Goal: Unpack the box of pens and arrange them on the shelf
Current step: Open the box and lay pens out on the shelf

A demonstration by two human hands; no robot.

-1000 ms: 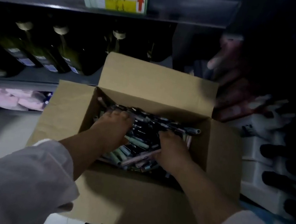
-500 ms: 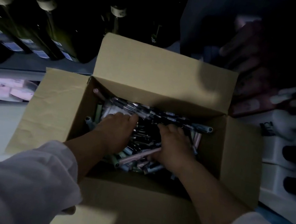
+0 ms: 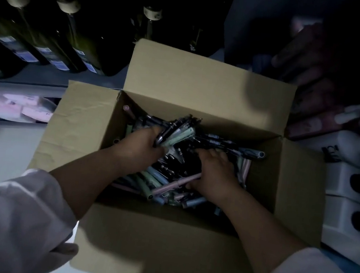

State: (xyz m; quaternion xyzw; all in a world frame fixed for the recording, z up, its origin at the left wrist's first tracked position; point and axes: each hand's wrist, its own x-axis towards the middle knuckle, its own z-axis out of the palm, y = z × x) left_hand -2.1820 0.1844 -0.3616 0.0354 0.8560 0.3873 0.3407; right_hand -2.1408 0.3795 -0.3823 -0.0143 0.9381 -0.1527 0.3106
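Looking down from my head, the open box [image 3: 203, 89] sits straight in front of me with its flaps folded out, and both my forearms reach into it. The pens [image 3: 157, 179] lie in a loose heap across the bottom, pointing every way, though many on my side run slantwise from near left to far right.

My left hand [image 3: 141, 147] is over the left half of the heap, with its fingers curled round a bundle [image 3: 177, 134] of several pens, some dark and some pale green. The bundle sticks out of my fist up and to the right, toward the far flap, so its long axis is slanted.

My right hand [image 3: 213, 175] is just beside it over the right half, knuckles up and fingertips down among the pens. A pink pen [image 3: 180, 182] lies slantwise against its thumb, but I cannot tell whether I hold it or only rest on it. The two hands are apart, with dark pens showing between them.

A shelf [image 3: 21, 83] carrying bottles [image 3: 72, 42] lies beyond the box to the far left. If the pens go that way, the loaded left hand is the nearer one. I judge the bundle must come up over the left wall and be turned to lie along the shelf edge, and a loose pen could slip out.
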